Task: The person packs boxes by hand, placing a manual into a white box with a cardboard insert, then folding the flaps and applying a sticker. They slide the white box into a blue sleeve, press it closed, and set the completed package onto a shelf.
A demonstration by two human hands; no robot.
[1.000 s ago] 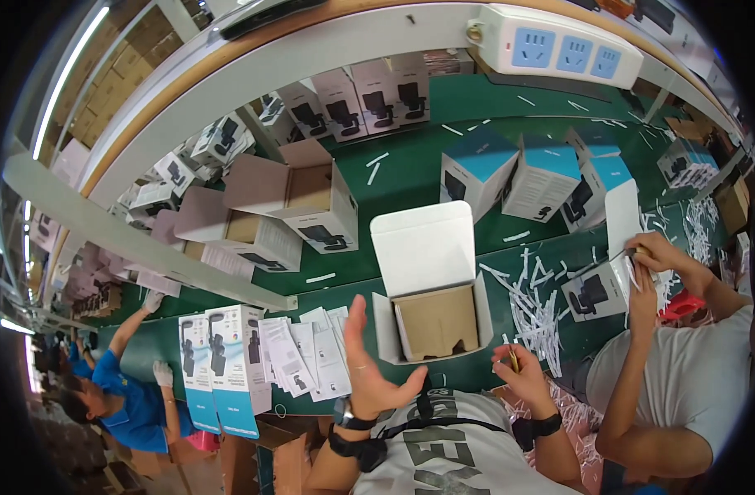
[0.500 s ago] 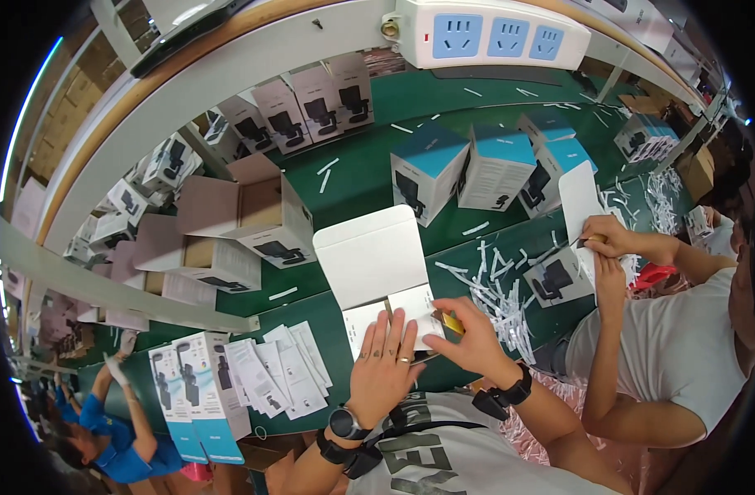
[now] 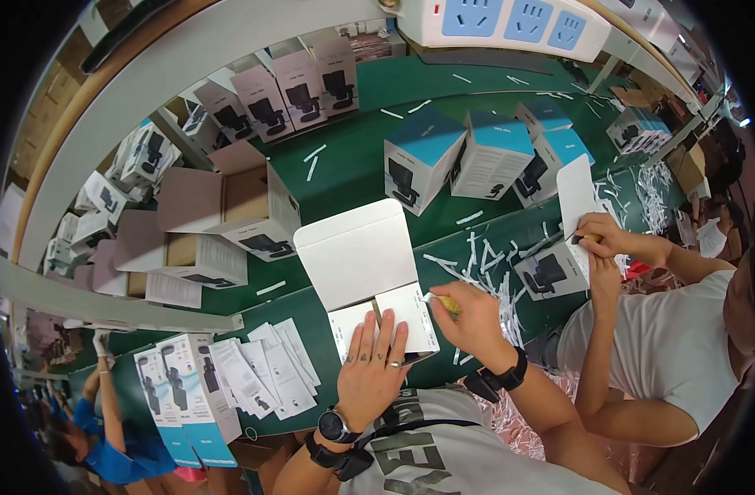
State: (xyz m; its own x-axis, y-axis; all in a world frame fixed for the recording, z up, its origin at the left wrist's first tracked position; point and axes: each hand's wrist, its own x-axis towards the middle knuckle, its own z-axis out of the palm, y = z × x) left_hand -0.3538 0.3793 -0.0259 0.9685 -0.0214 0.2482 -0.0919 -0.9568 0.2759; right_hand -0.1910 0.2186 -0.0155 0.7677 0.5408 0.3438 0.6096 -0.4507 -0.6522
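In front of me stands a white carton (image 3: 410, 305) with its tall lid (image 3: 357, 247) raised away from me and its inner flaps folded in. My left hand (image 3: 372, 359) lies flat on those flaps, fingers stretched out, a ring on one of them. At the carton's right edge my right hand (image 3: 474, 323) is closed round a small yellow tool (image 3: 450, 304), which looks like a cutter. Its pale tip is by the top right corner of the carton; whether it touches cannot be made out. The fingers hide part of the handle.
White paper strips (image 3: 497, 289) litter the green table right of the carton. Printed sheets (image 3: 283, 375) and blue-white boxes (image 3: 184, 384) lie left; open cartons (image 3: 241, 214) stand behind them. Closed blue-topped boxes (image 3: 423, 157) stand beyond. At right, a co-worker's hands (image 3: 604, 247) work on another carton.
My right hand has turned and shifted, bringing the yellow tool's tip to the carton's right edge. My left hand stays on the flaps. The whole view has shifted slightly.
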